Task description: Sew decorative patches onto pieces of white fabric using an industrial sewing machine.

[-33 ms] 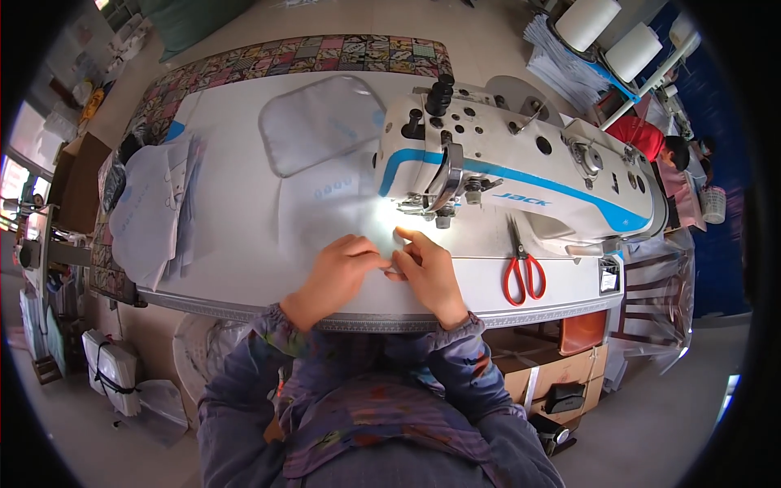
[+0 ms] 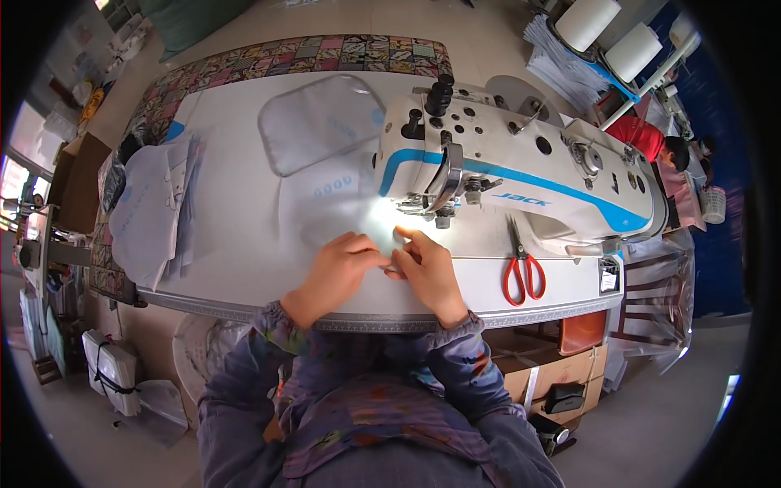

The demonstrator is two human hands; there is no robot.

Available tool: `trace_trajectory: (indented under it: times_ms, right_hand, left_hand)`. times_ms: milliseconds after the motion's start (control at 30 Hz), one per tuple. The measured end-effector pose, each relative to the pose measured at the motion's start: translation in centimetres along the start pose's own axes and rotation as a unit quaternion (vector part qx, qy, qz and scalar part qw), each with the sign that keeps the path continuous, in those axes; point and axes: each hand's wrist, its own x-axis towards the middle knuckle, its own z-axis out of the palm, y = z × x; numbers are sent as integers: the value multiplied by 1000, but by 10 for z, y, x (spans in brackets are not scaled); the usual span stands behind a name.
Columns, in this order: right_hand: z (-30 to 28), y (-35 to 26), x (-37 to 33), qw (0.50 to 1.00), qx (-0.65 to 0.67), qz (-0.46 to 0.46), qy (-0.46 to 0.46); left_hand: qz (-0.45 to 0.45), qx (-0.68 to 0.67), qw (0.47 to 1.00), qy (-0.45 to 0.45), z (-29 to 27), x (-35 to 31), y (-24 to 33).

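My left hand (image 2: 332,270) is closed, thumb and forefinger pinched together right beside my right hand. My right hand (image 2: 429,275) is closed too, its fingertips bent in against the left ones just in front of the needle area. What the fingertips grip is too small and too hidden to name. Under the lit head of a white and blue sewing machine (image 2: 521,183), a translucent sheet (image 2: 313,211) with blue print runs toward my hands. Behind it lies a rounded clear panel (image 2: 301,130) with a grey edge. Red-handled scissors (image 2: 523,276) rest to the right.
A stack of translucent cut pieces (image 2: 142,215) sits at the table's left end. A ruler strip (image 2: 390,324) lines the front edge. White thread cones (image 2: 587,23) stand at the back right, near another person in red (image 2: 636,137). Cardboard boxes (image 2: 561,378) are below the table.
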Motion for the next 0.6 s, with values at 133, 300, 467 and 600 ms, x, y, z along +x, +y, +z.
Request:
trace_trajectory:
  times_ms: [133, 300, 467, 600]
  right_hand:
    - [-4, -13, 8, 999, -31, 22, 0]
    - [-7, -13, 13, 998, -55, 23, -10]
    - [-4, -19, 11, 994, -104, 29, -17]
    - [-2, -13, 12, 992, -117, 34, -23]
  left_hand:
    - [11, 19, 1000, -4, -2, 15, -5]
    - [21, 55, 998, -4, 3, 27, -19]
    - [27, 104, 994, -26, -2, 40, -28]
    - [40, 130, 990, -26, -3, 47, -37]
